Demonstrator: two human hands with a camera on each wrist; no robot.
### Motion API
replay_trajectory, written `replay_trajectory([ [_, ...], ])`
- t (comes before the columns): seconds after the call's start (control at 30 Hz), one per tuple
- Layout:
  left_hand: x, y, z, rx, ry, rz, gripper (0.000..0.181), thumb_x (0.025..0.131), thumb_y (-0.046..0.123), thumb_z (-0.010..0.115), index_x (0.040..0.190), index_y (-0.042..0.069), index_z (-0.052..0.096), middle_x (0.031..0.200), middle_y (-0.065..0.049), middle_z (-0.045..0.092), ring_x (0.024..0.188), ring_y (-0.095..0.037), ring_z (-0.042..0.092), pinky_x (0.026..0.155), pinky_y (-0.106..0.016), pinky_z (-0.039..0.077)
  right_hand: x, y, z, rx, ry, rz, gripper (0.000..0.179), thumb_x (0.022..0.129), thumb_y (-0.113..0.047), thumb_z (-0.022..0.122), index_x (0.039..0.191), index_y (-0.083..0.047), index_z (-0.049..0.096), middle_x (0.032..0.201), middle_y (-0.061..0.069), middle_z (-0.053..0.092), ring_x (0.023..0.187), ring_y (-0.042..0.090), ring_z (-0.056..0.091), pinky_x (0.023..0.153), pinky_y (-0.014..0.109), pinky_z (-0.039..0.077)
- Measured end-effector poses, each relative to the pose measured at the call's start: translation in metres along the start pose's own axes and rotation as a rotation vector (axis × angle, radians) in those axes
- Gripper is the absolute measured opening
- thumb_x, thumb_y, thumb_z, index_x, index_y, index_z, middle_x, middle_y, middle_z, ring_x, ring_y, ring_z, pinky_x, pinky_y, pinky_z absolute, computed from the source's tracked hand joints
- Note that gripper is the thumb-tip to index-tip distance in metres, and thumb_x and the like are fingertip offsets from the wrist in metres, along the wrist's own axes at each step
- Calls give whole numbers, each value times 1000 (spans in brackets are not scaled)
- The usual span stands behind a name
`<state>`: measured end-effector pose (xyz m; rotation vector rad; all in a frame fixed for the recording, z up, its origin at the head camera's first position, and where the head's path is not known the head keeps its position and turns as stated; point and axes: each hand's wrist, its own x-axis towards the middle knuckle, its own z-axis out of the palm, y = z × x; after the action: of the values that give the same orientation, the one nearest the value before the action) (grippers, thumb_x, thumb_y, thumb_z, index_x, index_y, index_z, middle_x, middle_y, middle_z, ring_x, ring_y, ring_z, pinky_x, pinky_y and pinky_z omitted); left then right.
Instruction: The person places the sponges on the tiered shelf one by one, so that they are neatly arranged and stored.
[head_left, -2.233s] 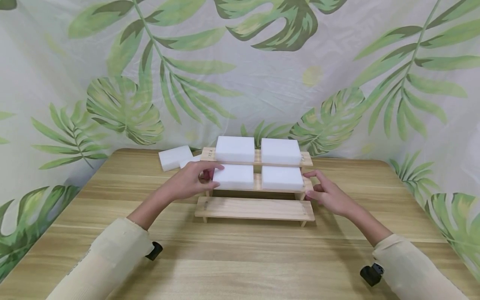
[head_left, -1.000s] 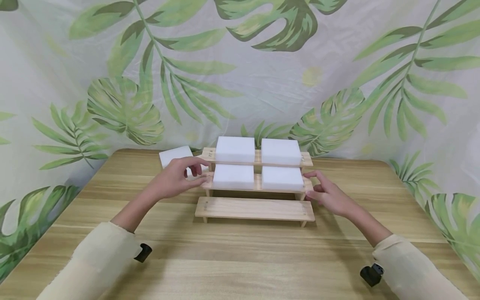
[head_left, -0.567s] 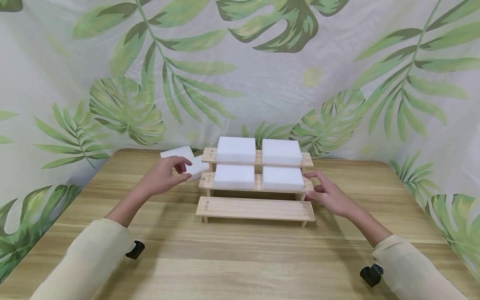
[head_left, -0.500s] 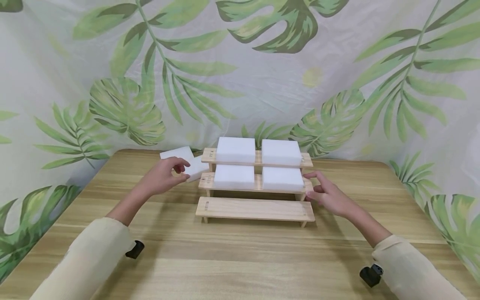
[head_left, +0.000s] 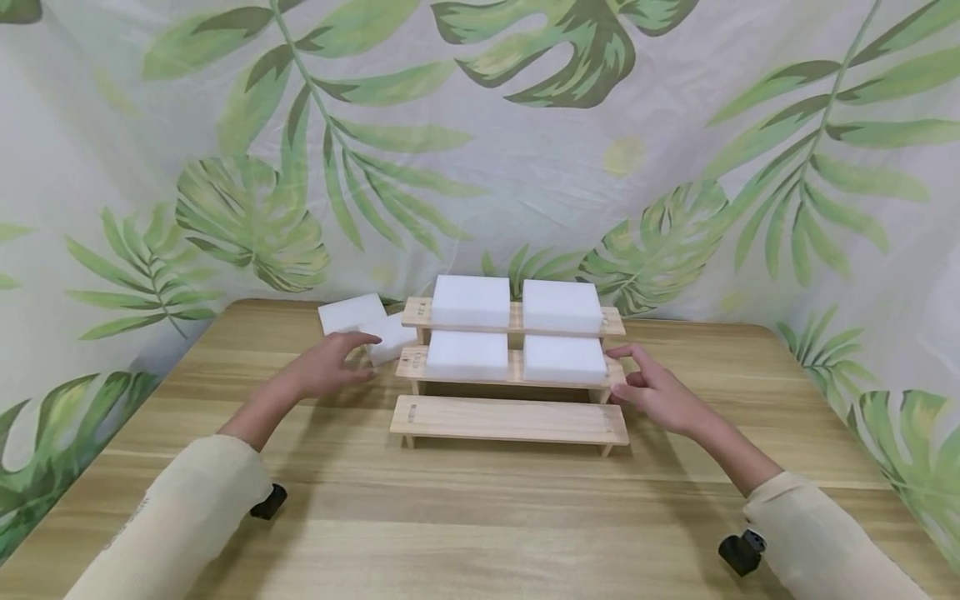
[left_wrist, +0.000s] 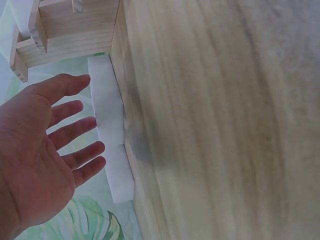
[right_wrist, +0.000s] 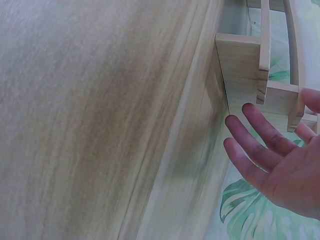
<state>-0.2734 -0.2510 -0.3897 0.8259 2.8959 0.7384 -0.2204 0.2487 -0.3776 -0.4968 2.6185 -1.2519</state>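
Note:
My left hand [head_left: 324, 367] is by two loose white foam blocks on the table, the nearer one [head_left: 393, 337] overlapping the farther one [head_left: 351, 314]. In the left wrist view its fingers are spread loosely with nothing in them, fingertips near the blocks' side [left_wrist: 107, 100]. My right hand [head_left: 660, 396] holds the right end of the middle tier [head_left: 516, 367] of a wooden three-step stand between thumb and index finger; its other fingers stretch out loosely in the right wrist view. White blocks sit on the upper tiers: two on top [head_left: 470, 298] [head_left: 561, 302] and two on the middle tier [head_left: 467, 354] [head_left: 564, 357].
The stand's lowest tier [head_left: 510, 418] is a bare plank at the front. A wood-grain table [head_left: 480, 525] lies under everything, with a leaf-patterned cloth [head_left: 540, 183] hanging behind it. Black cameras [head_left: 742, 552] are strapped at both sleeves.
My left hand has let go of the left block on the middle tier and moved left, then lower, beside the loose blocks. The right hand has stayed at the stand's right end.

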Motion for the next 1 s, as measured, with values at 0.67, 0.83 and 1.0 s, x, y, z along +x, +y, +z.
replay_trajectory([
  [0.67, -15, 11, -4, 115, 35, -12, 46, 88, 10, 77, 126, -11, 63, 104, -21, 68, 95, -37, 65, 86, -55, 52, 0, 2, 0, -3, 1, -1, 50, 106, -12, 52, 151, -2, 32, 100, 18, 75, 104, 35, 71, 77, 39, 52],
  [0.83, -16, 13, -6, 136, 79, -90, 45, 88, 14, 79, 123, -10, 64, 96, -19, 68, 89, -35, 65, 82, -55, 52, -1, 3, 0, 6, 4, 2, 50, 106, -11, 52, 151, -2, 32, 102, 19, 75, 105, 36, 70, 79, 42, 54],
  [1.0, -18, 10, -5, 148, 98, -117, 57, 85, 23, 84, 127, -9, 63, 119, -34, 63, 108, -47, 63, 91, -61, 51, -1, 2, 0, 9, 3, 0, 50, 107, -12, 52, 152, -2, 31, 104, 20, 74, 107, 37, 70, 81, 46, 55],
])
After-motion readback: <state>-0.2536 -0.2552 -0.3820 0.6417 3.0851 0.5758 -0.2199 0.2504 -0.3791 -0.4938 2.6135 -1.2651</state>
